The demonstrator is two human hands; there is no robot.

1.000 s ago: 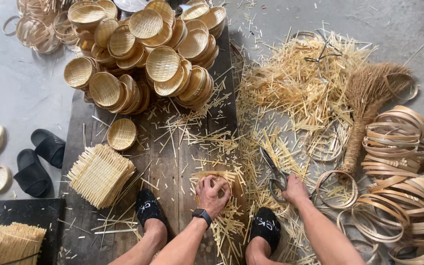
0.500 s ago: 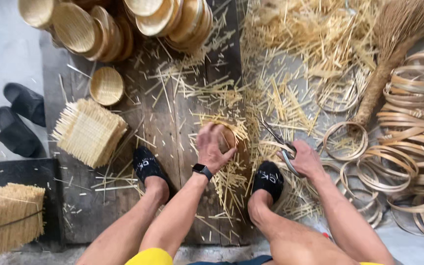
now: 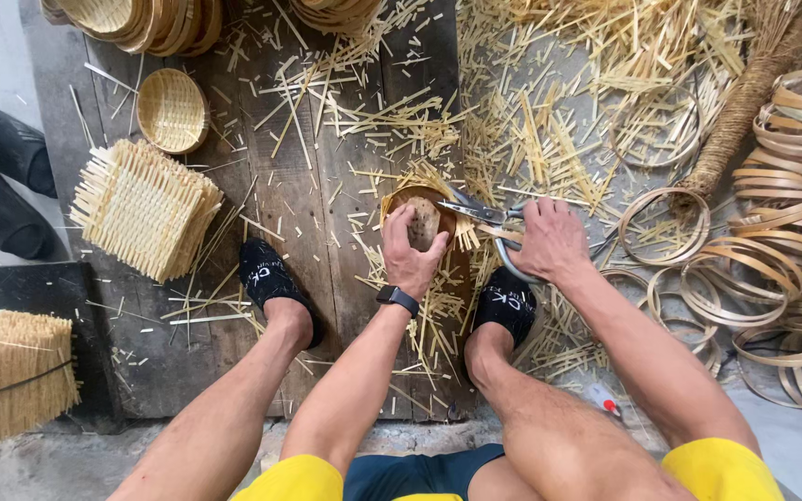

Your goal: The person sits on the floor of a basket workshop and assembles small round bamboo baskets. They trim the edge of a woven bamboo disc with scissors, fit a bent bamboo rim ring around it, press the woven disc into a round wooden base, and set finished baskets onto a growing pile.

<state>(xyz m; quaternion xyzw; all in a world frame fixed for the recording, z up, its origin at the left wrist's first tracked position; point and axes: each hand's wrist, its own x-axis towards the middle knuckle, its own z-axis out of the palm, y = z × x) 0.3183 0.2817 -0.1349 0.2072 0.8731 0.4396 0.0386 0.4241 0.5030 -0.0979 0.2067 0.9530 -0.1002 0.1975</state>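
Note:
My left hand (image 3: 412,250) presses a roundish brown stone (image 3: 424,223) down into a small round bamboo basket (image 3: 401,199) that lies on the wooden board (image 3: 308,186) between my feet. Loose strip ends stick out around the basket's rim. My right hand (image 3: 549,243) grips a pair of metal scissors (image 3: 478,215), its blades open and pointing left at the basket's right edge. A dark watch sits on my left wrist. Both of my feet wear black slippers on either side of my left arm.
A stack of square woven mats (image 3: 144,206) and a finished small basket (image 3: 172,109) lie at left, with black sandals (image 3: 6,190) beyond. Bamboo hoops (image 3: 782,232) pile at right beside a broom (image 3: 744,102). Cut strips (image 3: 549,121) litter the floor. A strip bundle (image 3: 11,376) rests at lower left.
My right hand has lifted the scissors off the floor and brought them left to the basket's edge. My left hand stays on the stone in the basket. The view has moved closer.

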